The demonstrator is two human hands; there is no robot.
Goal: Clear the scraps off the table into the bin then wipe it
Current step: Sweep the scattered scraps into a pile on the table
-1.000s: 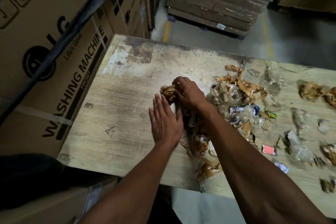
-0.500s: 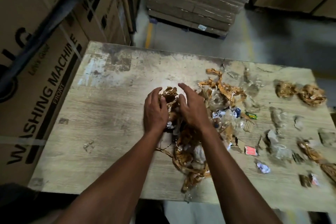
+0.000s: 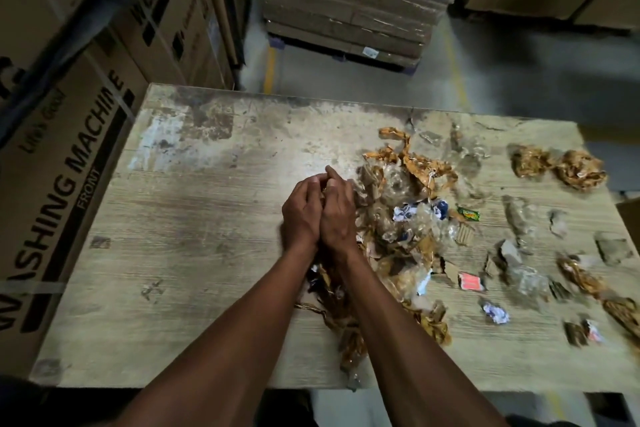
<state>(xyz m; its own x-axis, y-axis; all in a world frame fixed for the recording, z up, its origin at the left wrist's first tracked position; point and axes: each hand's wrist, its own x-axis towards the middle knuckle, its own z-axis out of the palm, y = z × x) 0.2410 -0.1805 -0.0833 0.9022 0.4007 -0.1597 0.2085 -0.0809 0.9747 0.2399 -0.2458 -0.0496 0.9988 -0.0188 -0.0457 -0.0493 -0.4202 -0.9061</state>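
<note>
A worn wooden table (image 3: pixel 194 253) carries a heap of scraps (image 3: pixel 412 218): brown crumpled paper, clear plastic wrap and small coloured wrappers. My left hand (image 3: pixel 303 213) and my right hand (image 3: pixel 337 215) are pressed together at the heap's left edge, cupped round a wad of brown scrap that is almost wholly hidden between the palms. More brown scrap (image 3: pixel 349 333) trails from under my wrists to the table's near edge. No bin or cloth is in view.
Two brown paper wads (image 3: pixel 561 166) lie at the table's far right, with loose bits (image 3: pixel 519 274) scattered along the right side. Washing machine cartons (image 3: pixel 69 166) stand against the left edge. A wrapped pallet of boxes (image 3: pixel 349 3) sits beyond the table on the grey floor.
My hands have closed together round the brown wad, which now hardly shows between them. The view has tilted up and shows more of the table's right side.
</note>
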